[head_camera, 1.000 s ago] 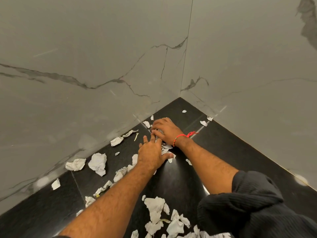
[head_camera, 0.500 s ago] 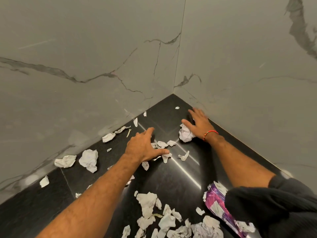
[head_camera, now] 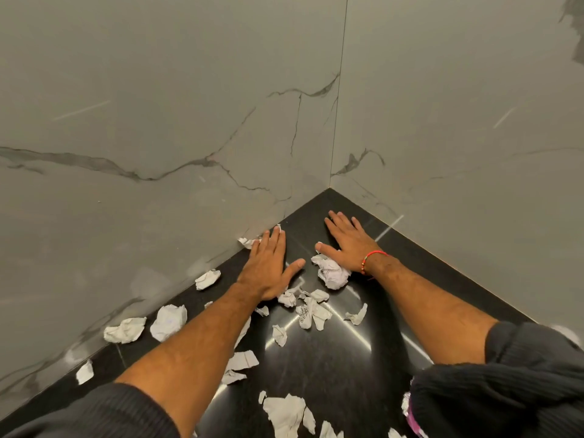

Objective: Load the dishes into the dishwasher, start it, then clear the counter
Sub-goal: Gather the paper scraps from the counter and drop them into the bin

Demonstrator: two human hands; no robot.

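Observation:
Torn and crumpled white paper scraps (head_camera: 311, 311) lie scattered over the black counter (head_camera: 331, 368) in its back corner. My left hand (head_camera: 268, 267) lies flat with straight fingers, its tips by a small scrap (head_camera: 248, 241) at the left wall. My right hand (head_camera: 346, 240) is spread flat near the corner, with a crumpled paper ball (head_camera: 333, 273) just under its palm edge. A red thread bracelet (head_camera: 371, 259) circles my right wrist. Neither hand grips anything.
Grey marble walls (head_camera: 158, 137) close the counter on the left and right, meeting at the corner (head_camera: 328, 188). Larger paper wads (head_camera: 167, 317) sit along the left wall. A purple wrapper (head_camera: 410, 418) peeks out under my right sleeve.
Both hands have slid farther toward the corner and flattened out. The paper ball that sat by my right fingers now lies behind the palm. The view has tilted slightly.

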